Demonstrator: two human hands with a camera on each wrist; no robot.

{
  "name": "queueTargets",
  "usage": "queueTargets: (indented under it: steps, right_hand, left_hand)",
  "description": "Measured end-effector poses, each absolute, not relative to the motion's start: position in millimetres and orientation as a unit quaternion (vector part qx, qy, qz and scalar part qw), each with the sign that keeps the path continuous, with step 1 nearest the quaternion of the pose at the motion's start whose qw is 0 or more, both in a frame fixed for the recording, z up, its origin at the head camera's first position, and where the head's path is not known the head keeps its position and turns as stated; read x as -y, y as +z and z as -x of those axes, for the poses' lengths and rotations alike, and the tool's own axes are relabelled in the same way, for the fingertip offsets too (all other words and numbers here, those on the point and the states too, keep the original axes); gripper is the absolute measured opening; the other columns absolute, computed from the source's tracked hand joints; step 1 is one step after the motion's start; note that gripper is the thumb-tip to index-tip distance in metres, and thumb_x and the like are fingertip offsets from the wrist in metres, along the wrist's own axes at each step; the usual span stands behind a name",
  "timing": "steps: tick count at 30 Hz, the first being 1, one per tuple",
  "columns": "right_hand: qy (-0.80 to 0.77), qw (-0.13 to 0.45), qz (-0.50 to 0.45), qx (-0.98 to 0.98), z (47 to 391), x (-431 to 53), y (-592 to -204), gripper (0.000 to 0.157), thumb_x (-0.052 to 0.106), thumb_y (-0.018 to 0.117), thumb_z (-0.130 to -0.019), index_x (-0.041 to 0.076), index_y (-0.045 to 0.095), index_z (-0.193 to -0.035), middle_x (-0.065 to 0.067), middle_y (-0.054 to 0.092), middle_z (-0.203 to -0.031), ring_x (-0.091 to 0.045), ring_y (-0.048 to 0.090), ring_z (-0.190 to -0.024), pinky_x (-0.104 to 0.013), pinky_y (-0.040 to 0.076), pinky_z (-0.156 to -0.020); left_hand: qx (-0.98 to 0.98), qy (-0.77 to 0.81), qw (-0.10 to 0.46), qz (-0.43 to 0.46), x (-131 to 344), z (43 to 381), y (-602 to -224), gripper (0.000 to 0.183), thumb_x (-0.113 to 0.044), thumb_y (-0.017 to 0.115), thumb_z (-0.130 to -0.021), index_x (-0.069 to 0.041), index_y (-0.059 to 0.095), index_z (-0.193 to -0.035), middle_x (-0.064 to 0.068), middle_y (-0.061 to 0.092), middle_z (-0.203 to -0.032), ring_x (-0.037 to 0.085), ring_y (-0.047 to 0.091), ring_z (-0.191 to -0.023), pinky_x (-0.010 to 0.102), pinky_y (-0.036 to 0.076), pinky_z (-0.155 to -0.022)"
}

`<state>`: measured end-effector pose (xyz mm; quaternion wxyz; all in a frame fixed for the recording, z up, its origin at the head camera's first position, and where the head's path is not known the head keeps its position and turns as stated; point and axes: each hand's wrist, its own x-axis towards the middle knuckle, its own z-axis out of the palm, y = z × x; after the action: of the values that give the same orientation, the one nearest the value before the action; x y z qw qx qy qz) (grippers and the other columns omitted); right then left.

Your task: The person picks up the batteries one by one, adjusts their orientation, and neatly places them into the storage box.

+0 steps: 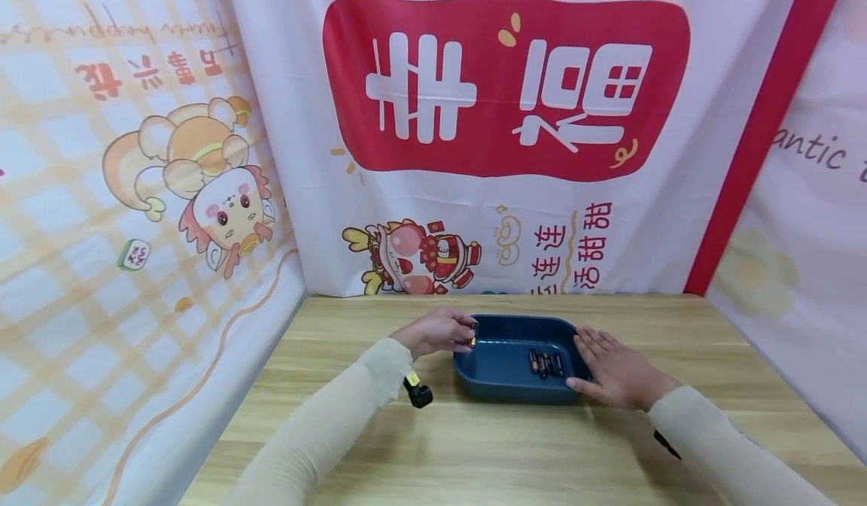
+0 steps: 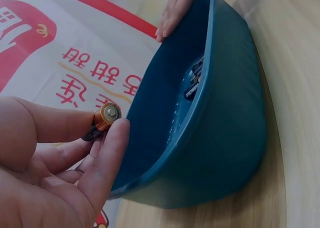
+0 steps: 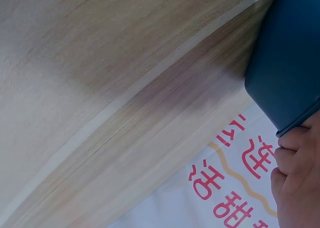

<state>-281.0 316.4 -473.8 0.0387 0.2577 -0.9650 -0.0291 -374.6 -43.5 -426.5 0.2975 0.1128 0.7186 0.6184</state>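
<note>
A dark blue plastic basin stands on the wooden table. My left hand is at its left end, pinching a black-and-copper battery between thumb and fingers, close by the rim. The battery's metal end faces the left wrist camera. Inside the basin, toward its right side, several similar batteries lie side by side on the floor. My right hand rests against the right end of the basin, fingers extended along the rim and thumb set apart toward the front corner. Only part of this hand shows in the right wrist view.
The light wood tabletop extends around the basin. Behind it hangs a white cloth with red printing. A patterned cloth borders the left side, and another cloth the right. Black wrist cameras are strapped at both cuffs.
</note>
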Motion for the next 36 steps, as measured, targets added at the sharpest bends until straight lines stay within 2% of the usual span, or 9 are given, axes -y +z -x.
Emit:
queueTargets:
  steps: [6, 11, 14, 20, 23, 29, 36]
  right_hand:
    - [-0.027, 0.027, -0.256, 0.966, 280.6, -315.0, -470.9, 0.093, 0.071, 0.034, -0.094, -0.006, 0.035, -0.146, -0.022, 0.025, -0.155, -0.038, 0.019, -0.143, -0.054, 0.017, -0.116]
    - [-0.025, 0.029, -0.253, 0.967, 280.4, -317.6, -474.3, 0.092, 0.069, 0.036, -0.094, -0.006, 0.036, -0.146, -0.022, 0.026, -0.155, -0.039, 0.021, -0.142, -0.055, 0.019, -0.115]
    - [-0.021, 0.029, -0.251, 0.967, 279.9, -318.9, -474.9, 0.091, 0.07, 0.036, -0.094, -0.005, 0.036, -0.146, -0.021, 0.026, -0.155, -0.038, 0.021, -0.143, -0.054, 0.02, -0.115]
    - [-0.021, 0.033, -0.253, 0.967, 280.2, -317.2, -473.3, 0.093, 0.072, 0.032, -0.093, -0.005, 0.035, -0.147, -0.021, 0.026, -0.155, -0.037, 0.02, -0.143, -0.053, 0.018, -0.116]
    - [-0.026, 0.041, -0.258, 0.965, 280.8, -316.1, -474.0, 0.095, 0.073, 0.03, -0.093, -0.005, 0.036, -0.146, -0.021, 0.026, -0.155, -0.037, 0.021, -0.143, -0.053, 0.02, -0.116]
    - [-0.015, 0.04, -0.262, 0.964, 277.6, -315.1, -469.6, 0.091, 0.069, 0.035, -0.095, -0.006, 0.036, -0.146, -0.023, 0.026, -0.154, -0.039, 0.021, -0.142, -0.054, 0.021, -0.115]
    - [-0.013, 0.029, -0.255, 0.966, 276.4, -314.7, -468.4, 0.095, 0.072, 0.03, -0.093, -0.005, 0.034, -0.147, -0.021, 0.024, -0.155, -0.037, 0.02, -0.143, -0.053, 0.019, -0.116]
  left_hand:
    - [-0.718, 0.616, 0.3, -0.122, 31.1, 373.7, -431.0, 0.04, 0.003, 0.058, -0.095, 0.009, 0.05, -0.134, 0.03, 0.056, -0.122, 0.026, 0.066, -0.091, 0.049, 0.052, -0.091]
    - [-0.717, 0.612, 0.307, -0.131, 16.9, 372.1, -437.1, 0.038, 0.004, 0.057, -0.094, 0.01, 0.051, -0.131, 0.029, 0.058, -0.117, 0.027, 0.066, -0.09, 0.045, 0.056, -0.085]
    - [-0.724, 0.603, 0.306, -0.135, 6.9, 370.1, -439.1, 0.038, 0.005, 0.057, -0.094, 0.011, 0.051, -0.131, 0.024, 0.061, -0.109, 0.026, 0.067, -0.088, 0.043, 0.058, -0.081]
    - [-0.734, 0.595, 0.299, -0.132, -5.5, 372.3, -445.4, 0.037, 0.008, 0.056, -0.093, 0.012, 0.05, -0.129, 0.017, 0.062, -0.099, 0.024, 0.067, -0.085, 0.043, 0.058, -0.08]
    - [-0.733, 0.6, 0.297, -0.117, -9.2, 373.8, -449.7, 0.037, 0.01, 0.058, -0.091, 0.012, 0.052, -0.128, 0.017, 0.062, -0.098, 0.025, 0.066, -0.083, 0.043, 0.058, -0.08]
    - [-0.733, 0.602, 0.3, -0.105, -18.0, 374.4, -452.4, 0.038, 0.011, 0.058, -0.09, 0.01, 0.053, -0.127, 0.018, 0.063, -0.099, 0.025, 0.066, -0.082, 0.04, 0.06, -0.074]
    - [-0.737, 0.593, 0.309, -0.102, -26.5, 372.9, -453.2, 0.039, 0.012, 0.058, -0.09, 0.01, 0.053, -0.128, 0.019, 0.063, -0.101, 0.025, 0.065, -0.085, 0.043, 0.058, -0.08]
